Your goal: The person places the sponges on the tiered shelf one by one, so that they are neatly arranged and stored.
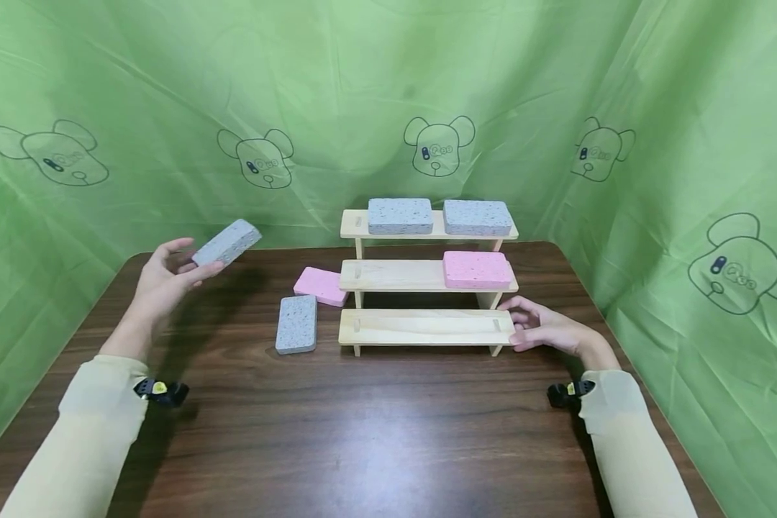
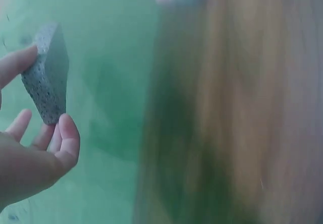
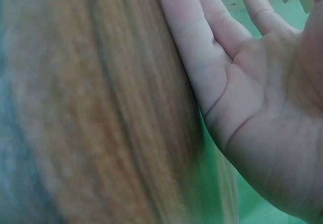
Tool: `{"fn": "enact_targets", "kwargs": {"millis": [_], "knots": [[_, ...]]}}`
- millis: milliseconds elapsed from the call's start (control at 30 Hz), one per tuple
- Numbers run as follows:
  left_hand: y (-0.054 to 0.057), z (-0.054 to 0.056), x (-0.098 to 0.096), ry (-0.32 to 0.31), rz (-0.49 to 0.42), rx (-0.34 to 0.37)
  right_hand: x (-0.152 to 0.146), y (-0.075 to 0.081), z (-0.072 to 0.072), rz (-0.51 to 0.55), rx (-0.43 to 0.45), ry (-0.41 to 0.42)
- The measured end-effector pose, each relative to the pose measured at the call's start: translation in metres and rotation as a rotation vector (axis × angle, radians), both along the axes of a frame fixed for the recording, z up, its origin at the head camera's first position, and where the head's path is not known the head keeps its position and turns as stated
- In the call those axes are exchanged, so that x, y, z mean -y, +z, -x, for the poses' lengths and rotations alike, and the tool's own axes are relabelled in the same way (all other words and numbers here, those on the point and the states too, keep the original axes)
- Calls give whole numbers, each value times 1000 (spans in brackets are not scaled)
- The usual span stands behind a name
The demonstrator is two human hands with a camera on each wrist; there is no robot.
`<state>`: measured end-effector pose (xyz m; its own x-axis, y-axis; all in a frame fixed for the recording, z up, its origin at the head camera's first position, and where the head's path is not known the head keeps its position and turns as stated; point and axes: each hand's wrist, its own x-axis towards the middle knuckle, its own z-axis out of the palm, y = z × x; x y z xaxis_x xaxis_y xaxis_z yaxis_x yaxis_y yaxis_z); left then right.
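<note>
My left hand (image 1: 163,277) holds a blue-grey sponge (image 1: 227,242) in the air over the table's far left. In the left wrist view the sponge (image 2: 48,75) is pinched between thumb and fingertips, tilted. At the right end of a three-tier wooden rack (image 1: 421,327), my right hand (image 1: 544,327) grips the bottom tier, thumb at the front and fingers behind. Two blue-grey sponges (image 1: 399,216) lie on the top tier, and a pink sponge (image 1: 475,270) is on the middle tier's right side. The right wrist view shows mostly the palm (image 3: 262,103); the fingertips are partly cut off.
Left of the rack, another pink sponge (image 1: 321,285) and a blue-grey sponge (image 1: 296,324) lie on the dark wooden table (image 1: 362,432). A green curtain (image 1: 337,93) with bear drawings hangs behind the table and at its sides.
</note>
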<state>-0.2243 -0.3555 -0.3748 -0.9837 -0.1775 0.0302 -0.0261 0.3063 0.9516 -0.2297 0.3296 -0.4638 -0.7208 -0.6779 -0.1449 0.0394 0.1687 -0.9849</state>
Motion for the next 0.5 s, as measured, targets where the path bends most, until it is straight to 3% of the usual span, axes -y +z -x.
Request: {"fn": "enact_targets", "kwargs": {"millis": [267, 500], "knots": [[27, -12, -56, -160, -99, -130, -2, -2, 1, 5, 31, -10], [44, -25, -97, -273, -46, -185, -1, -3, 2, 7, -7, 11]]}}
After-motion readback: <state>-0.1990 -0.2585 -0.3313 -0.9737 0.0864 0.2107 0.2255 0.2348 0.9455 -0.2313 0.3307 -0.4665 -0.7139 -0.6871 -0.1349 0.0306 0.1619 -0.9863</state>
